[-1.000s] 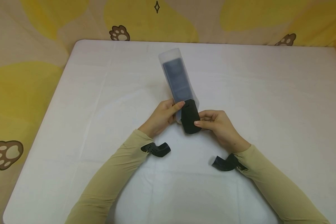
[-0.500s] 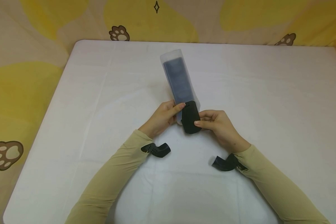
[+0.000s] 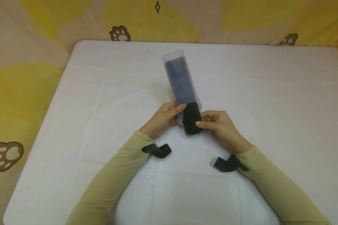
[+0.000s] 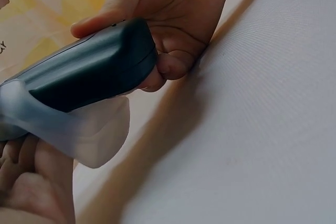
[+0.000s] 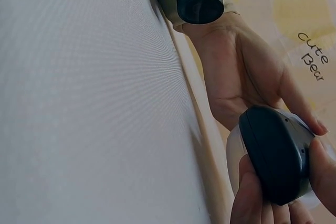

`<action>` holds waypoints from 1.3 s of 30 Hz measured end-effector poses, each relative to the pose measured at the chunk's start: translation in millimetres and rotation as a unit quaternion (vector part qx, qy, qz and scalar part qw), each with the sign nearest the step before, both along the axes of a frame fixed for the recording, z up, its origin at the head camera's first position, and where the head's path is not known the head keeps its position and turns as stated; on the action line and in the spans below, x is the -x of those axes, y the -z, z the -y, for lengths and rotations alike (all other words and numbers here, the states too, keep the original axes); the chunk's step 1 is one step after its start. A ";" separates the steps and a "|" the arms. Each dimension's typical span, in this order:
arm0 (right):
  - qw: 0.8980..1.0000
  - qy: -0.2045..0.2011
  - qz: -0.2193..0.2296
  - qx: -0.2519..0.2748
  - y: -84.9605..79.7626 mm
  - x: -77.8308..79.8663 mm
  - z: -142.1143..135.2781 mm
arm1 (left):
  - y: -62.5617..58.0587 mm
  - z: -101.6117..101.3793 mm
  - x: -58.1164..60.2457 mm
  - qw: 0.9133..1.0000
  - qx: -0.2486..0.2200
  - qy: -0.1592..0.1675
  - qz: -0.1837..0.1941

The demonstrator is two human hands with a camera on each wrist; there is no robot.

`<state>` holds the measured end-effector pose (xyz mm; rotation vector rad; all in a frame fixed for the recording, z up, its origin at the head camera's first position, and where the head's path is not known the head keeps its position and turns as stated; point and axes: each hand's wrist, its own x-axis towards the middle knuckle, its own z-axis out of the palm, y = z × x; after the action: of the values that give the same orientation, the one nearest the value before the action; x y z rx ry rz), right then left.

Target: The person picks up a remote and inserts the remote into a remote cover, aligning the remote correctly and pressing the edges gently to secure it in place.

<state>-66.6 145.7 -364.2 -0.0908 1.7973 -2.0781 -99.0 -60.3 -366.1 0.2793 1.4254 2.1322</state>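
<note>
A long translucent plastic case point(image 3: 172, 56) slants above the table, with a dark, flat body showing blue-grey through it. A smooth black tapered end point(image 3: 192, 120) lies over the case's near end; whether it joins the body inside cannot be told. My left hand point(image 3: 164, 117) grips the case's near end from the left, its thumb resting across the front by the black piece. With thumb and fingers, my right hand point(image 3: 222, 128) pinches the black piece's right edge. The left wrist view shows the black piece's rounded end point(image 4: 100, 64) above a clear plastic edge point(image 4: 102, 140).
A white-covered table point(image 3: 270, 93) spreads beneath both hands. Yellow and beige patterned cloth point(image 3: 146, 22) hangs behind it and at the left. Black camera mounts point(image 3: 161, 151) stick out from both sleeves.
The case has shifted slightly down and to the right, with the black piece's upper end moving a little with it. Both hands keep their hold almost in place.
</note>
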 end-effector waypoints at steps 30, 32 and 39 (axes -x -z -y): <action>1.000 -0.024 -0.014 -0.016 0.8 0.6 0.3 | -2.8 0.4 1.4 0.997 -0.042 -0.062 0.012; 1.000 -0.022 -0.014 -0.015 0.6 0.5 0.1 | -1.7 0.5 1.3 0.998 -0.036 -0.060 0.004; 0.999 -0.021 -0.018 -0.016 1.5 0.5 0.1 | -1.0 0.1 0.9 0.998 -0.001 -0.056 -0.014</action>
<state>-67.1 145.6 -365.7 -0.1566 1.8342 -2.0307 -99.9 -60.5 -365.1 0.2366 1.4867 2.2279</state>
